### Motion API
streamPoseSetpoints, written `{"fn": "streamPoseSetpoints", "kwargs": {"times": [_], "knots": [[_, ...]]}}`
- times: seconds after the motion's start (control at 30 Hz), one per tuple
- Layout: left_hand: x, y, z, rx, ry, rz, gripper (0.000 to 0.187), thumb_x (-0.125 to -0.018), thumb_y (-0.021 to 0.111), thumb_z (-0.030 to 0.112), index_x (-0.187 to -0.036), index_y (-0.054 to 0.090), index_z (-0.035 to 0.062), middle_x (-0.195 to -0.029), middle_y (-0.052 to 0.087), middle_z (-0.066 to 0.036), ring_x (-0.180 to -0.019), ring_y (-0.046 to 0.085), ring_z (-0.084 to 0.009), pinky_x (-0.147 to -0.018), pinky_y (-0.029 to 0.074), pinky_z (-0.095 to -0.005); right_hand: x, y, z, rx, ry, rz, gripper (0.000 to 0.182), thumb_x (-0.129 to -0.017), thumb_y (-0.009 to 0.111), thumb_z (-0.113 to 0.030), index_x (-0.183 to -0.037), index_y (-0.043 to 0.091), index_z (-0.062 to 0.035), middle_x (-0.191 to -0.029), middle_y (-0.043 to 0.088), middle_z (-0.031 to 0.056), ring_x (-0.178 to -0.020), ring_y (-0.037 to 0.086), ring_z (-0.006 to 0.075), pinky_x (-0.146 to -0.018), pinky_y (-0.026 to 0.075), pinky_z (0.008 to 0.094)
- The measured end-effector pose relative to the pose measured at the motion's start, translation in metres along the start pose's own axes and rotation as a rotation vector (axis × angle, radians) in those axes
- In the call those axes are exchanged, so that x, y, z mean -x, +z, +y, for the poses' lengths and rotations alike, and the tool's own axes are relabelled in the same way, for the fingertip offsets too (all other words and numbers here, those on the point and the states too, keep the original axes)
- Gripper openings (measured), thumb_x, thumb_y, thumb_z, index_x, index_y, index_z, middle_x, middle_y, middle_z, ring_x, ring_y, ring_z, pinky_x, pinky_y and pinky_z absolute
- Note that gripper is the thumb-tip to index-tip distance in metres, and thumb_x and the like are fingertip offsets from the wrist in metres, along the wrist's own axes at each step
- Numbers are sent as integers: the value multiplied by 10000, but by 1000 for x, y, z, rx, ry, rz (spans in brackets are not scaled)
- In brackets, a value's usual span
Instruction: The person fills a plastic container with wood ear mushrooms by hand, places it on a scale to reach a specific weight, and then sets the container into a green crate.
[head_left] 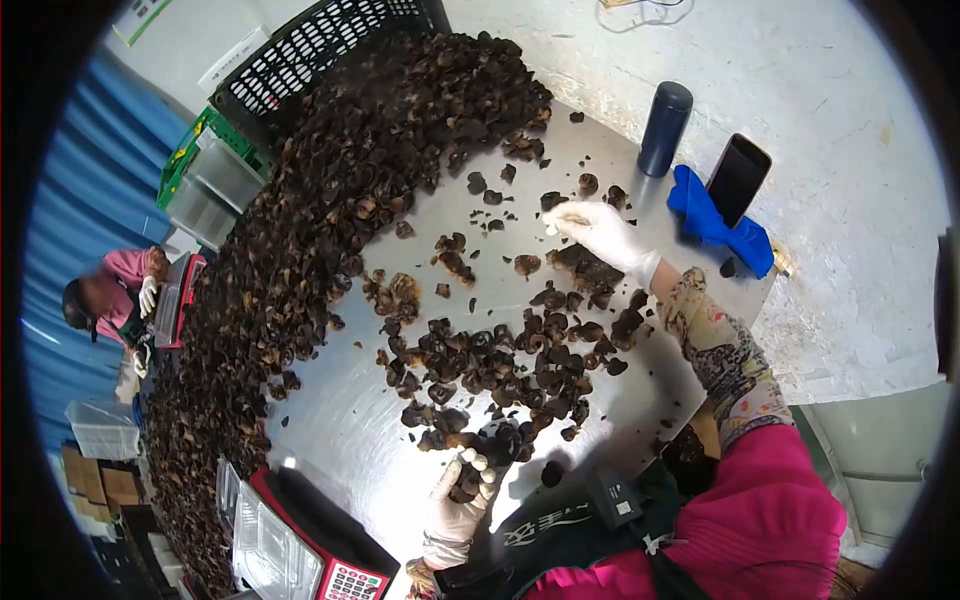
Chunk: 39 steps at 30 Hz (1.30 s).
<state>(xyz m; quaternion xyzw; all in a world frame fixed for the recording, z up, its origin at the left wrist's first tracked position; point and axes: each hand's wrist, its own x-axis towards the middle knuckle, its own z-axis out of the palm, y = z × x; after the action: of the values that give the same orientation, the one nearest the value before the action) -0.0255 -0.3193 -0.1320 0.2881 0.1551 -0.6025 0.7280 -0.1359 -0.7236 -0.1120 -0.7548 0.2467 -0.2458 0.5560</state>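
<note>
My left hand (458, 515), in a white glove, is at the bottom centre, its fingers curled around dark, crinkled dried pieces that look like fungus. More of these pieces (480, 365) lie loosely grouped on the metal table (330, 420), just beyond this hand. Farther up and to the right, my right hand (605, 237) reaches over the table, also gloved. Its fingers are drawn together, with a small dark piece beside the fingertips; what they hold, if anything, cannot be made out. A large heap of the dried pieces (300, 200) covers the far and left parts of the table.
A black crate (300, 55) stands behind the heap. A dark bottle (665, 130), phone (738, 180) and blue cloth (715, 220) are at the right. A red scale (350, 580) with clear plastic containers (270, 550) is at the lower left. A co-worker (115, 295) sits at the far left.
</note>
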Motion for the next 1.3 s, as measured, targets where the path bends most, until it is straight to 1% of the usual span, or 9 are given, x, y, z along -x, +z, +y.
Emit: {"fn": "streamPoseSetpoints", "kwargs": {"times": [0.1, 0.17, 0.53, 0.83, 1.03, 1.13, 1.2, 1.27, 1.3], "knots": [[0, -1, 0, -8, -10, -11, 224, -898, 560, 188, -1069, 584, 46, -968, 600, -115, -862, 566, -264, -695, 485, -334, -1, -3, 25, 208, 67, 42, 138, -882, 576, -122, -950, 653, -30, -949, 660, 80, -879, 607, 156, -817, 467, 269], [-1, -3, -1, -13, -2, 27, 231, -896, 562, 187, -1078, 586, 47, -966, 603, -115, -861, 567, -265, -696, 485, -334, -2, -1, 32, 627, -148, 72, 110, -820, 617, -101, -906, 660, -48, -925, 643, 93, -864, 607, 220, -814, 477, 310], [-4, -2, -1, 2, 7, -25, 255, -903, 560, 145, -1098, 588, -16, -981, 623, -131, -906, 593, -247, -818, 494, -349, 29, 56, -22, 686, -270, -300, 146, -829, 624, -216, -889, 652, -86, -933, 612, 50, -916, 585, 231, -830, 473, 334], [-1, 1, 1, -48, 32, -26, 261, -893, 574, 147, -1093, 586, -20, -988, 618, -118, -917, 585, -226, -835, 486, -348, 33, 89, -13, 878, -387, -253, 226, -768, 681, -208, -958, 640, -92, -1121, 544, 58, -1084, 485, 250, -897, 427, 378], [2, -10, 3, -20, 92, 12, 270, -892, 567, 137, -1114, 568, -16, -988, 615, -117, -916, 585, -234, -821, 485, -348, 41, 33, -49, -435, 35, -139, 158, -857, 606, -181, -947, 633, -53, -900, 615, 93, -806, 606, 230, -709, 489, 299], [-1, -13, 2, -60, 78, 5, 297, -911, 532, 160, -1147, 552, -19, -1007, 614, -114, -914, 592, -235, -806, 484, -331, 45, 26, 9, 939, -426, 183, 194, -842, 633, -212, -934, 653, -42, -923, 652, 106, -759, 628, 247, -659, 499, 326], [-6, -10, -1, -184, 52, -111, 354, -930, 494, 207, -1214, 515, -3, -1033, 616, -116, -910, 601, -236, -786, 482, -307, 54, 39, -49, 464, -89, 178, 206, -832, 640, -230, -941, 654, -56, -885, 644, 94, -738, 630, 253, -647, 506, 347], [-10, 8, -2, -237, 9, -126, 482, -939, 482, 264, -1364, 391, 57, -1184, 572, -140, -933, 606, -246, -753, 479, -276, 62, 67, -34, 635, -599, 177, 246, -823, 653, -276, -960, 652, -71, -864, 637, 83, -717, 623, 257, -646, 512, 358], [-13, 18, -4, -205, -1, -115, 484, -935, 498, 273, -1356, 403, 54, -1180, 571, -161, -913, 604, -258, -739, 501, -293, 75, 84, -37, 601, -604, 36, 269, -826, 649, -295, -986, 645, -79, -884, 633, 75, -752, 623, 256, -664, 515, 353]]}}
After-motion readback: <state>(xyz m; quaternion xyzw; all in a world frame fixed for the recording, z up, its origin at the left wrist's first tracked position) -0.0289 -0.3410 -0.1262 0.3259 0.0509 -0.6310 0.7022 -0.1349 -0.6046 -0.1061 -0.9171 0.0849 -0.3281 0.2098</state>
